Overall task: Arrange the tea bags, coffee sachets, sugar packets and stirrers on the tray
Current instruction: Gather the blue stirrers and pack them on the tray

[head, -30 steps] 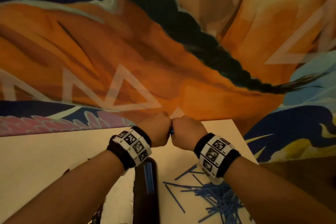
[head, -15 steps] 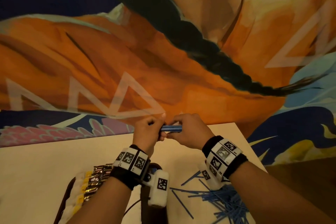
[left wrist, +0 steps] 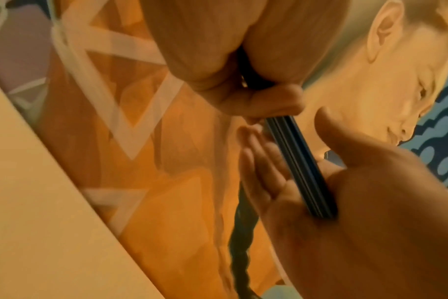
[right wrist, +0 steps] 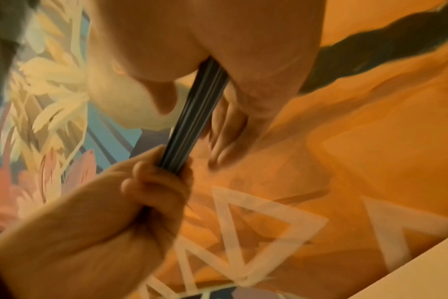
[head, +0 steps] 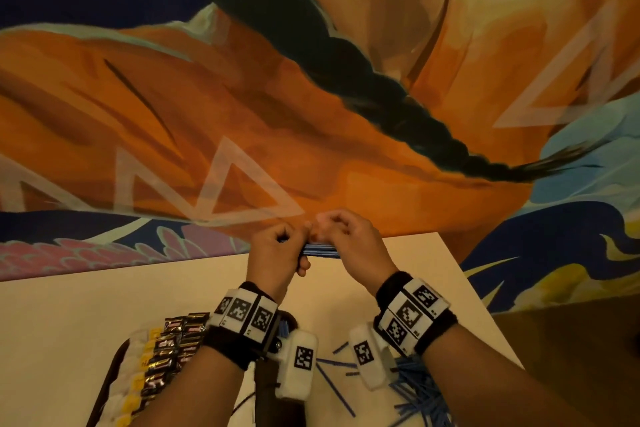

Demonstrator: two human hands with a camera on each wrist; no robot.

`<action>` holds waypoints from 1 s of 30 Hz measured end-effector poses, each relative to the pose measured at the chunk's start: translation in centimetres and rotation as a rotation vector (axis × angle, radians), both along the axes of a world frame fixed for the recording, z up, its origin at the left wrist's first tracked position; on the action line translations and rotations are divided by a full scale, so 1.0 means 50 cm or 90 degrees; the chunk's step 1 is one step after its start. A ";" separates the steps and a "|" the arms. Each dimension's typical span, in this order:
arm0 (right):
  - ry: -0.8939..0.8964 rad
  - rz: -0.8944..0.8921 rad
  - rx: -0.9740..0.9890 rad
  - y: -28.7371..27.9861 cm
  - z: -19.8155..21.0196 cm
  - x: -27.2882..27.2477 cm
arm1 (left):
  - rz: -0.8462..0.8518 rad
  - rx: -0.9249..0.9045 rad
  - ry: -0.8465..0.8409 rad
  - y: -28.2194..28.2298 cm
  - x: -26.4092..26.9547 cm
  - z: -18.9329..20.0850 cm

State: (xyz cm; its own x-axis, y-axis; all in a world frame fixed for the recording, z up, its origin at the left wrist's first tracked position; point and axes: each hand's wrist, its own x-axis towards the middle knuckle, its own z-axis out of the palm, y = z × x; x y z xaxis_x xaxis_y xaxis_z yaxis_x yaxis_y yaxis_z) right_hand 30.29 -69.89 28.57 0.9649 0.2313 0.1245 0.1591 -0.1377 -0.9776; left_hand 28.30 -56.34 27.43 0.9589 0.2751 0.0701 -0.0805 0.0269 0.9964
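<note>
I hold a bundle of blue stirrers (head: 320, 250) level above the far part of the table, between both hands. My left hand (head: 291, 243) has its fingers curled round the bundle's left end. My right hand (head: 332, 229) pinches the right end between thumb and fingers. The left wrist view shows the stirrers (left wrist: 294, 161) running from my left fist down into the right palm. In the right wrist view the stirrers (right wrist: 192, 125) pass from my right thumb to the left fist. Near me lies the dark tray (head: 104, 388), carrying dark coffee sachets (head: 173, 347) and white-and-yellow packets (head: 138, 364).
Loose blue stirrers (head: 415, 392) lie scattered on the beige table (head: 69, 322) under my right forearm. A few stirrers (head: 284, 326) show in a tray slot behind my left wristband. A painted orange wall (head: 311, 132) stands just past the table's far edge.
My fists were pressed together with the bundle hidden; they have drawn slightly apart, so the stirrers show between them. The view has tipped down and the tray's sachets have come into sight.
</note>
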 end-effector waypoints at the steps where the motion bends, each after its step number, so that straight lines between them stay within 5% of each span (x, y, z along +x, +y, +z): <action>1: 0.045 0.067 -0.045 -0.008 -0.005 -0.003 | -0.006 0.040 -0.008 0.010 0.001 0.001; 4: 0.211 0.273 -0.194 -0.016 -0.021 -0.015 | -0.061 0.175 -0.011 0.040 0.004 0.004; 9: 0.293 0.300 -0.292 0.017 -0.079 -0.028 | -0.170 0.314 0.047 0.060 0.002 -0.014; 13: 0.339 0.226 -0.229 0.040 -0.133 -0.041 | -0.092 0.033 0.158 0.076 -0.023 -0.078; 19: 0.478 0.215 -0.195 0.083 -0.246 -0.087 | -0.128 -0.412 0.282 0.059 -0.106 -0.227; 27: 0.686 0.200 -0.210 0.104 -0.407 -0.169 | -0.013 -0.425 0.437 0.050 -0.167 -0.361; 30: 0.656 0.249 -0.305 0.088 -0.438 -0.197 | 0.018 -0.372 0.497 0.057 -0.181 -0.413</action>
